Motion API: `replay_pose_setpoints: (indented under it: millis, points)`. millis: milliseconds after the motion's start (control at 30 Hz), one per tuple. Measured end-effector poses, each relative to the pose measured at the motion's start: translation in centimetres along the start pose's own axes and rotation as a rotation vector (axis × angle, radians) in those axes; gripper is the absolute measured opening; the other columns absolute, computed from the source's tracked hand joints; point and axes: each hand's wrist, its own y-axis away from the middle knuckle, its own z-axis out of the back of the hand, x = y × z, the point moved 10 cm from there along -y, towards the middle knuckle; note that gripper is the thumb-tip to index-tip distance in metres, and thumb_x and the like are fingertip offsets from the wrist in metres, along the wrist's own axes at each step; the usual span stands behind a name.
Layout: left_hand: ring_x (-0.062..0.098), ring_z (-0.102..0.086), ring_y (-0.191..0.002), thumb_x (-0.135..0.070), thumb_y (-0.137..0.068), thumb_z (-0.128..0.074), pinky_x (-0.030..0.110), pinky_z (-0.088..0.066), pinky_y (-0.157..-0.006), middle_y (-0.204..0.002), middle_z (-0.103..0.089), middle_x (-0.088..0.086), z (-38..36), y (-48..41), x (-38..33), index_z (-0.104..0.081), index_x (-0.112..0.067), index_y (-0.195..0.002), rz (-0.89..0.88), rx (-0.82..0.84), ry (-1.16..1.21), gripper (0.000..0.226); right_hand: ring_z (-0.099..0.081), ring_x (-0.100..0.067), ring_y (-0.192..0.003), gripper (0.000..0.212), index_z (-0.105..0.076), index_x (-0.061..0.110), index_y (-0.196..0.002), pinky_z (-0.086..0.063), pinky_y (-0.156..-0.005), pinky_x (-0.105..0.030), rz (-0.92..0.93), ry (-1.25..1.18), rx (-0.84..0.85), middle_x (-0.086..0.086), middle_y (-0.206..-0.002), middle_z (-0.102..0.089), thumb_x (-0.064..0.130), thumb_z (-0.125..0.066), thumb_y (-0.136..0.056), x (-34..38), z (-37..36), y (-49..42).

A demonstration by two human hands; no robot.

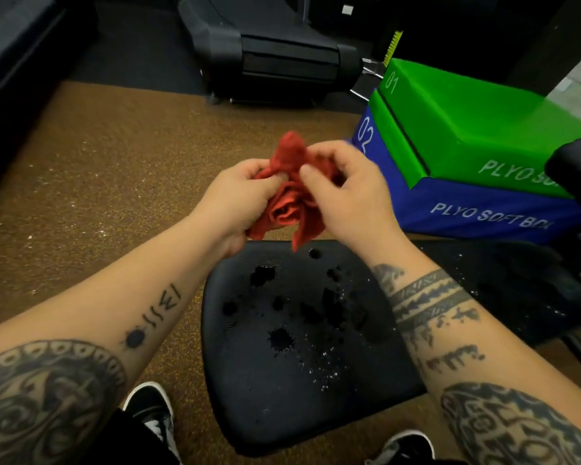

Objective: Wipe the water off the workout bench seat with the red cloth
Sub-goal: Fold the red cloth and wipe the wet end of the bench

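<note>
Plyo boxes (483, 139) sit beside wet bench seat (275, 391) while left hand (235, 196) and right hand (349, 193) clutch red cloth (291, 149).

left hand (239, 196): curled, gripping | right hand (346, 196): curled, pinching | close together

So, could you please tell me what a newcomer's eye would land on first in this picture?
Most likely the crumpled red cloth at centre, gripped by the left hand and right hand above the black padded bench seat. Next, the dark water blotches and droplets spread over that seat. At upper right, the bright green soft plyo box is stacked on a blue one.
</note>
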Motion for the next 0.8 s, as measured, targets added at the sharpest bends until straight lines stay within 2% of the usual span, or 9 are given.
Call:
replay_pose_setpoints:
  millis: [67, 133, 267, 400, 467, 567, 667, 733, 800]
  points:
    - [0.017, -0.071, -0.065, -0.005, -0.094, -0.056, 0.031, -0.058, -0.053, -0.083, -0.072, 0.009, -0.8, 0.4, 1.4, -0.066, -0.014, -0.098, 0.184, 0.010, 0.142, 0.014, -0.057, -0.006, -0.106, 0.020, -0.071, 0.025, -0.107, -0.043, -0.095, -0.019, 0.173, 0.209, 0.137, 0.006, -0.111, -0.062, 0.031, -0.067, -0.088, 1.3, -1.6, 1.5]
    - [0.025, -0.070, -0.078, -0.002, -0.085, -0.042, 0.039, -0.062, -0.061, -0.093, -0.069, 0.015, -1.1, 0.9, 2.3, -0.063, -0.006, -0.103, 0.334, 0.049, 0.338, 0.028, -0.054, -0.005, -0.114, 0.030, -0.071, 0.025, -0.110, -0.042, -0.098, -0.019, 0.111, 0.211, 0.180, 0.007, -0.120, -0.057, 0.045, -0.063, -0.089, 0.1, -2.3, 2.5]
    - [0.037, -0.054, -0.113, -0.031, -0.085, -0.036, 0.059, -0.040, -0.106, -0.138, -0.054, 0.024, -0.8, 1.8, 2.7, -0.052, 0.005, -0.133, 0.417, 0.184, 0.401, 0.062, -0.057, -0.003, -0.098, 0.019, -0.065, 0.024, -0.090, -0.048, -0.085, -0.025, -0.080, 0.026, 0.056, 0.007, -0.107, -0.058, 0.041, -0.071, -0.086, -2.3, -1.8, 2.7]
    - [0.033, -0.065, -0.097, -0.070, -0.090, -0.034, 0.044, -0.048, -0.086, -0.122, -0.064, 0.016, -1.2, 3.5, 3.2, -0.055, -0.004, -0.135, 0.449, 0.352, 0.317, 0.083, -0.057, -0.007, -0.089, 0.039, -0.047, 0.028, -0.100, -0.044, -0.077, -0.022, -0.106, 0.152, 0.125, 0.006, -0.103, -0.058, 0.031, -0.079, -0.080, -2.7, -4.0, 3.3]
    - [0.030, -0.071, -0.092, -0.073, -0.091, -0.027, 0.043, -0.052, -0.085, -0.116, -0.071, 0.007, 0.1, 4.2, 3.5, -0.057, -0.015, -0.134, 0.435, 0.358, 0.089, 0.078, -0.059, -0.011, -0.100, 0.046, -0.044, 0.033, -0.115, -0.048, -0.085, -0.029, -0.095, 0.199, 0.180, 0.007, -0.112, -0.061, 0.030, -0.077, -0.082, -2.6, -4.6, 3.5]
    - [0.027, -0.070, -0.104, -0.062, -0.097, -0.035, 0.046, -0.053, -0.096, -0.125, -0.069, -0.002, 4.3, 3.9, 3.1, -0.060, -0.026, -0.131, 0.308, 0.189, -0.534, 0.056, -0.060, -0.010, -0.104, 0.043, -0.053, 0.036, -0.115, -0.049, -0.093, -0.032, -0.113, 0.225, 0.232, 0.009, -0.112, -0.064, 0.028, -0.077, -0.081, -3.3, -5.1, 3.8]
    - [0.023, -0.062, -0.118, -0.039, -0.097, -0.052, 0.033, -0.047, -0.102, -0.129, -0.067, 0.003, 7.2, 3.5, 1.8, -0.062, -0.026, -0.131, 0.073, 0.065, -1.188, 0.038, -0.056, -0.013, -0.109, 0.046, -0.058, 0.033, -0.121, -0.045, -0.100, -0.035, 0.014, 0.314, 0.518, 0.008, -0.117, -0.062, 0.030, -0.078, -0.079, -3.6, -8.6, 6.6]
    - [0.021, -0.058, -0.122, -0.033, -0.094, -0.057, 0.030, -0.044, -0.103, -0.132, -0.065, 0.001, 7.7, 3.9, 3.6, -0.057, -0.032, -0.136, 0.138, 0.178, -1.349, 0.042, -0.050, -0.020, -0.114, 0.057, -0.055, 0.034, -0.130, -0.040, -0.105, -0.037, 0.131, 0.439, 0.673, 0.008, -0.128, -0.055, 0.038, -0.078, -0.078, -4.0, -11.1, 8.8]
    - [0.021, -0.058, -0.123, -0.032, -0.092, -0.061, 0.030, -0.044, -0.103, -0.134, -0.063, -0.001, 8.2, 4.2, 5.2, -0.051, -0.037, -0.141, 0.207, 0.262, -1.408, 0.051, -0.047, -0.022, -0.111, 0.056, -0.055, 0.036, -0.130, -0.040, -0.102, -0.036, 0.146, 0.480, 0.638, 0.010, -0.127, -0.053, 0.040, -0.077, -0.079, -4.6, -11.7, 8.7]
